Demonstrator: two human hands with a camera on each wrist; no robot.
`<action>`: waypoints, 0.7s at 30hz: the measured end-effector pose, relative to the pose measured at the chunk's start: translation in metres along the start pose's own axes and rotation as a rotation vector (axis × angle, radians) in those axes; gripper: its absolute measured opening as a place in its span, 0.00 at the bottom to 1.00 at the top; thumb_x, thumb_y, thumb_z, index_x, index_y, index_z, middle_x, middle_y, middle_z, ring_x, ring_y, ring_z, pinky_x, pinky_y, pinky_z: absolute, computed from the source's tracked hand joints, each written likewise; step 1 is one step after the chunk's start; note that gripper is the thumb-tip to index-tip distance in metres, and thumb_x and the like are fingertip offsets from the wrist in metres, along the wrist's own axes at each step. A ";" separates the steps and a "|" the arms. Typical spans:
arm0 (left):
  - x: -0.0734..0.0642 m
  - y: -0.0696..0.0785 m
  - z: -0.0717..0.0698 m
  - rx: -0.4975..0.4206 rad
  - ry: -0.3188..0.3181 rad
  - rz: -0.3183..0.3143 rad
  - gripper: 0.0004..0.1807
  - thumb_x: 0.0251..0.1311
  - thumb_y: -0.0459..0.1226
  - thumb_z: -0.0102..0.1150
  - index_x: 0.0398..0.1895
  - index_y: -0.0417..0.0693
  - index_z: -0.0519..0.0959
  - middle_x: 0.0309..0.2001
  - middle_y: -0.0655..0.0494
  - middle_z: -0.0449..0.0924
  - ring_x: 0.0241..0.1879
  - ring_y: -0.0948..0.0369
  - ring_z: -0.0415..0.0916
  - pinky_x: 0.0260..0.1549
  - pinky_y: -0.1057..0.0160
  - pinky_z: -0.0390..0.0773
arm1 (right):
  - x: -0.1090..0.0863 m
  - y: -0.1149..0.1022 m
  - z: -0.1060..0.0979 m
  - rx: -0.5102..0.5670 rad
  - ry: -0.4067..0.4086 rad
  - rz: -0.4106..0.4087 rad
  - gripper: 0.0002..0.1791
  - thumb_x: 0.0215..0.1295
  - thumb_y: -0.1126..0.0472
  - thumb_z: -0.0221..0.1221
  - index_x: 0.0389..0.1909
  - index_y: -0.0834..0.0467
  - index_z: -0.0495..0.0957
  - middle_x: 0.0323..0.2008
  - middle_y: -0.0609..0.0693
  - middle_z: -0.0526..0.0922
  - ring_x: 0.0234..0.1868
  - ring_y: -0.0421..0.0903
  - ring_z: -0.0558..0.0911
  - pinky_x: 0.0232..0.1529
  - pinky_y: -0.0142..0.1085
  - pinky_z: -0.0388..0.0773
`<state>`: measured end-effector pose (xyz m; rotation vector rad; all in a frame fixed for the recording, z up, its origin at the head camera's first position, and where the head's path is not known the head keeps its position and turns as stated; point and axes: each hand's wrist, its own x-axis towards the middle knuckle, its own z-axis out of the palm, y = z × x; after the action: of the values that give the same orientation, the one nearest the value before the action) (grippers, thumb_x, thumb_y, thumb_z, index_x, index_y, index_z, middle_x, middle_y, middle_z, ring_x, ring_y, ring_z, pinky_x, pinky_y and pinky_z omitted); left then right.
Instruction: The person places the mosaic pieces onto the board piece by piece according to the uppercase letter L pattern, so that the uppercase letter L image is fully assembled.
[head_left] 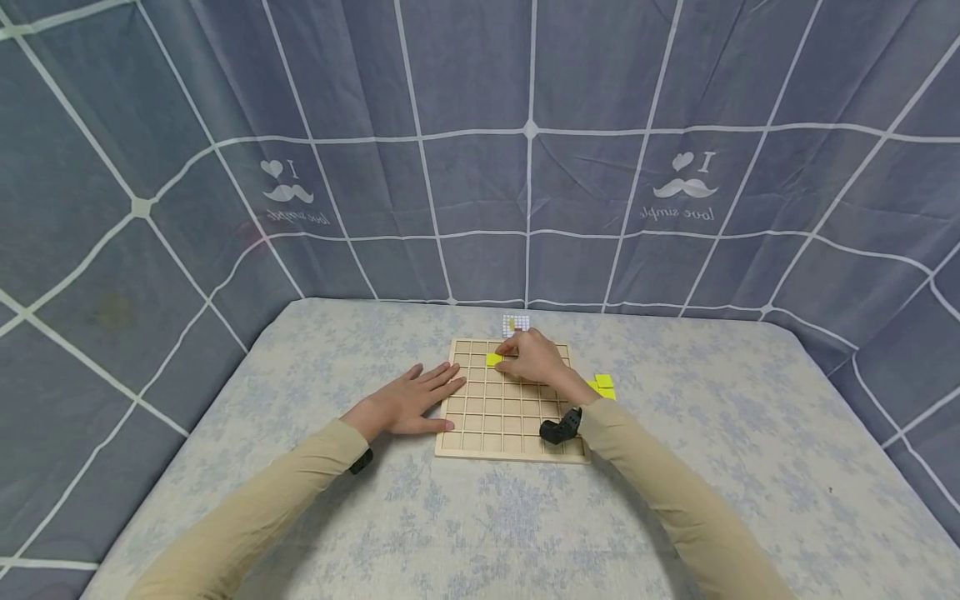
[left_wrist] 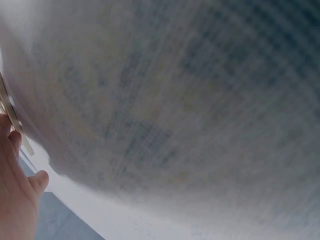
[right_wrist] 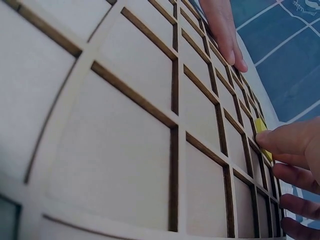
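Toward the far side of a pale wooden board with raised grid strips (head_left: 474,422), left of its middle, is a bright yellow, flat, square tile (head_left: 492,360), pinched between the thumb and finger of the right hand (head_left: 534,358). The left hand (head_left: 414,402) lies flat with its fingers apart, holding nothing, the fingertips on the board's left edge, probably to steady it. The step in hand looks like seating this tile in one of the board's square cells; whether it already lies flush cannot be told. The next move would seem to call for squaring it within the strips, pressing it down and letting go cleanly.

Only the head view shows the other yellow tiles (head_left: 603,382) right of the board, partly hidden by the right forearm, and the small white card with a printed grid (head_left: 516,322) just beyond the far edge, too small to read. The right wrist view adds the depth of the cells and the thumb lying against the yellow tile, with the other fingers of that hand loosely bent beside it. The left wrist view is mostly blurred pale tablecloth (left_wrist: 150,115), with part of the left hand at its left edge and no tile visible.
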<state>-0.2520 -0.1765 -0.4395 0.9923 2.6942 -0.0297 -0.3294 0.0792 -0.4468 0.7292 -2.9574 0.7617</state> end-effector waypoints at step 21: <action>0.000 0.001 0.000 0.032 0.011 0.008 0.45 0.65 0.66 0.38 0.78 0.57 0.42 0.79 0.55 0.37 0.78 0.55 0.37 0.73 0.43 0.45 | -0.004 -0.001 0.000 0.018 0.005 -0.023 0.14 0.58 0.52 0.67 0.43 0.51 0.87 0.46 0.48 0.86 0.42 0.47 0.81 0.38 0.38 0.78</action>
<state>-0.2512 -0.1759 -0.4394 1.0157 2.7077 -0.0667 -0.3251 0.0803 -0.4465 0.7600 -2.9361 0.7884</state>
